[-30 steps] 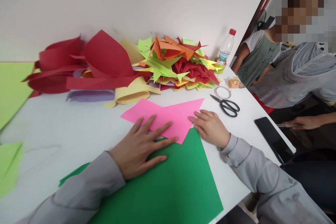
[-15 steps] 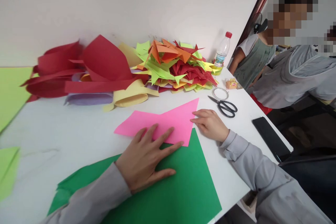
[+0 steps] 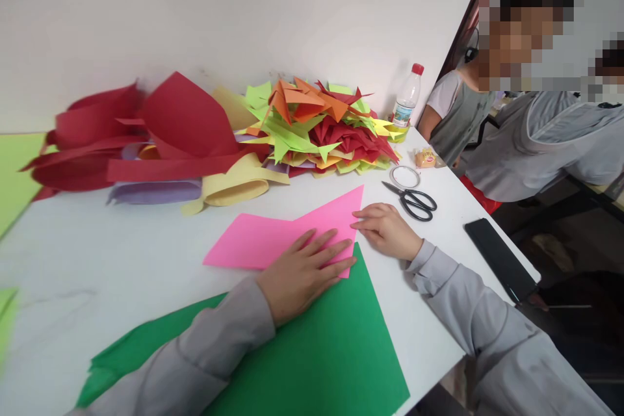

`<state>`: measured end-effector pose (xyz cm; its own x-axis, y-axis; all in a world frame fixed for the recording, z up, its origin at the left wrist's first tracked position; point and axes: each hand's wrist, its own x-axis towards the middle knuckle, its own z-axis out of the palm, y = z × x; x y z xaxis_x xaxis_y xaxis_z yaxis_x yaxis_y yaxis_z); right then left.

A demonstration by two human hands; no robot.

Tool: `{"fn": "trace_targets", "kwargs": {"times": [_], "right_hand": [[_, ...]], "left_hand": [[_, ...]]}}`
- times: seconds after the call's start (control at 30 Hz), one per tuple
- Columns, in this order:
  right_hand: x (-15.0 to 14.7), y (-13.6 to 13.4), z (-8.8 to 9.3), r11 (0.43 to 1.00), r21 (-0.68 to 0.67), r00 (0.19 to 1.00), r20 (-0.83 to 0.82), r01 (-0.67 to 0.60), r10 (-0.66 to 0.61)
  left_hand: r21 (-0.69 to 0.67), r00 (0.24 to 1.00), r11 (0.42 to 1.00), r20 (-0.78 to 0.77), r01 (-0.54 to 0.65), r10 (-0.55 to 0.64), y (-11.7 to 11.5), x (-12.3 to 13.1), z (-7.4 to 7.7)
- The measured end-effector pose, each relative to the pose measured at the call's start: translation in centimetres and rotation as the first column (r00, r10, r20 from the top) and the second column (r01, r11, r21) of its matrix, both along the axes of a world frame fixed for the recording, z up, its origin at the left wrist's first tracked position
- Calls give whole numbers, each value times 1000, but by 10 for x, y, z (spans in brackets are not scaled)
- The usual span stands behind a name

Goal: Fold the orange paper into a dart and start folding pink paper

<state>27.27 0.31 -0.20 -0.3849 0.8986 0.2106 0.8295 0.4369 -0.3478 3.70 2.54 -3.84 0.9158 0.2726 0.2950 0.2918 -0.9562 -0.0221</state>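
Observation:
A folded pink sheet of paper [image 3: 258, 237] lies on the table, its lower right part overlapping a large green sheet of paper [image 3: 336, 344]. My left hand [image 3: 307, 273] rests flat on the right part of the pink paper, fingers stretched out and pointing right. At the pink paper's right edge, my right hand [image 3: 387, 231] pinches the border between thumb and fingertips. Just beyond that hand lie black-handled scissors [image 3: 416, 201] and a roll of clear tape [image 3: 404, 176].
Along the wall sit rolled red paper pieces [image 3: 190, 117] and a pile of folded paper stars [image 3: 316, 130]. A plastic bottle [image 3: 407, 101], a small wrapped snack [image 3: 426, 158] and a black phone [image 3: 500, 257] line the right side. Two people [image 3: 531, 143] are beyond the table's right edge.
My left hand has slid right across the pink paper, its fingers now closer to the right edge. My right hand keeps its pinch there. The view has shifted slightly.

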Motion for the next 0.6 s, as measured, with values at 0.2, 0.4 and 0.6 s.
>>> {"fn": "trace_targets", "kwargs": {"times": [0.2,0.4,0.6], "right_hand": [[1,0,-1,1000,21,1000,14,-19,19],[-3,3,-6,999,27,999,-14,37,-37],[-8,7,-11,995,31,994,-60,98,-96]], "left_hand": [[-31,999,999,-30,-14,13,-2,-2,0],[-33,1000,999,-28,0,-1,0,-3,1],[-67,1000,998,-16,2,-3,4,-4,-3]]}}
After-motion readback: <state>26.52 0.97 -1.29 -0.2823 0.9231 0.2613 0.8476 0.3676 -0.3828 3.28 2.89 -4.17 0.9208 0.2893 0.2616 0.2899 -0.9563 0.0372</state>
